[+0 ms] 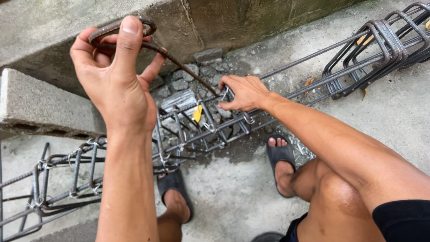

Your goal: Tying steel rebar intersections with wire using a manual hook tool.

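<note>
At 11 o'clock, left hand (117, 74) closed around the looped handle of a rusty hooked tying tool (134, 38); its shaft slants to 4 o'clock toward the rebar cage (197, 134) at centre. Right hand (244, 92) pinches a tie wire (225, 94) on the top bar. Risk: hook tip slipping off the wire, jabbing the fingers; cage over sandalled feet (280, 154).

Rusty ribbed steel rebar cage (188, 134), rough matt concrete floor (233, 197), black rubber sandals (280, 157)
</note>
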